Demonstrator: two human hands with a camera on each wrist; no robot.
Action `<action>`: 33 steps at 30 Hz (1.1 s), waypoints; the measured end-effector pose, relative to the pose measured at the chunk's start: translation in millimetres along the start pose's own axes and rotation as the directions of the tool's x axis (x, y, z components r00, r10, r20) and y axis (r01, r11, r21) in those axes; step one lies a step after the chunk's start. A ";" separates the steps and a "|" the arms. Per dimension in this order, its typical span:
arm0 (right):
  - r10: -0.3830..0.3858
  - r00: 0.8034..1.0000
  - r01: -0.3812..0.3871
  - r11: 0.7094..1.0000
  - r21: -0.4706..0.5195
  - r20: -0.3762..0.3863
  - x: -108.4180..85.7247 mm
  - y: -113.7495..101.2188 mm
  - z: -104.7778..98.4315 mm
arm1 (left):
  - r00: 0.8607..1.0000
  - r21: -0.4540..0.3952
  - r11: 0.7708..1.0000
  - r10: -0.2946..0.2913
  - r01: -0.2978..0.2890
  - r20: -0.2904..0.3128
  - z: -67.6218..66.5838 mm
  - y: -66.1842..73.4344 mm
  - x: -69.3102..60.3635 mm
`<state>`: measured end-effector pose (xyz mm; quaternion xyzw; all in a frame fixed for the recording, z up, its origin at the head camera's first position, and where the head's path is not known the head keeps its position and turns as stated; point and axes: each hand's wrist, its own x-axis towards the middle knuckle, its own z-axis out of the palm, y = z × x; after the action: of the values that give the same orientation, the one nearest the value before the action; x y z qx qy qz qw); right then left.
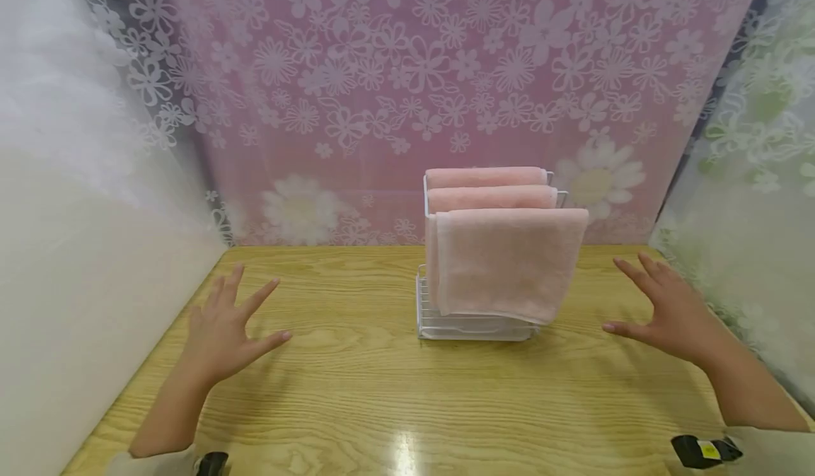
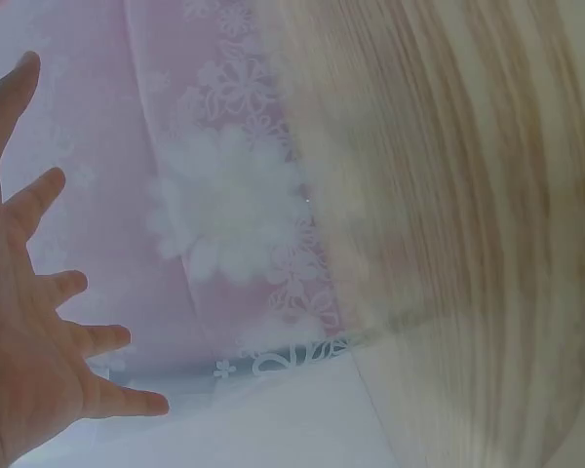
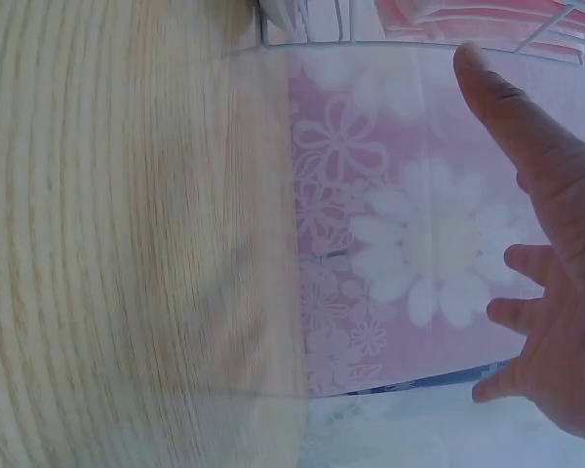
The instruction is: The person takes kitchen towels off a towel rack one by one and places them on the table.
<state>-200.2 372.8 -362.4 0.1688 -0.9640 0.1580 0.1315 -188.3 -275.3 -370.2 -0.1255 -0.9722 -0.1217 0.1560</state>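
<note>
Pink floral backdrop (image 1: 395, 101): is rising behind the back edge of the table and carrying white flower prints.
Wood-grain table (image 1: 344, 398): is carrying the rack and is reflecting a bright spot near the front.
White left panel (image 1: 95, 250): is bordering the left edge of the table.
Pale right panel (image 1: 758, 250): is bordering the right edge and showing green and white floral print.
White wire rack (image 1: 474, 336): is standing upright near the back edge of the table, right of its middle, closer to the back right corner than to the back left.
Front towel (image 1: 509, 264): is hanging folded over the foremost bar, its lower edge sloping down toward the right and partly covering the rack base.
Middle towel (image 1: 490, 197): is hanging directly behind the front towel, only its upper fold showing.
Rear towel (image 1: 487, 177): is hanging on the rearmost bar, nearest the backdrop.
Left hand (image 1: 219, 334): is hovering just inside the left edge, well apart from the rack; all five fingers are extending straight and spreading apart.
Right hand (image 1: 678, 313): is hovering near the right edge, beside the front towel and apart from it; the thumb is standing away from the extended fingers, which are lying separate at their tips.
Right wrist unit (image 1: 707, 452): is bearing a yellow label.
Left wrist unit (image 1: 212, 463): is showing black at the sleeve end.
</note>
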 end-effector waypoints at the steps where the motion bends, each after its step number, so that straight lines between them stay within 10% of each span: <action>1: -0.010 1.000 0.011 1.000 0.025 -0.007 -0.2 0.2 -0.5 | 1.000 -0.001 1.000 0.007 -0.007 -0.008 0.7 0.8 0.8; 33: -0.043 0.976 0.096 0.966 0.240 -0.216 6.5 -22.7 -10.6 | 0.963 -0.246 0.946 0.159 -0.211 -0.218 5.8 32.7 19.7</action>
<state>-195.7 354.4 -344.8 0.2002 -0.9108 0.2897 0.2152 -198.8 -238.9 -362.4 -0.2239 -0.9107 -0.2481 0.2430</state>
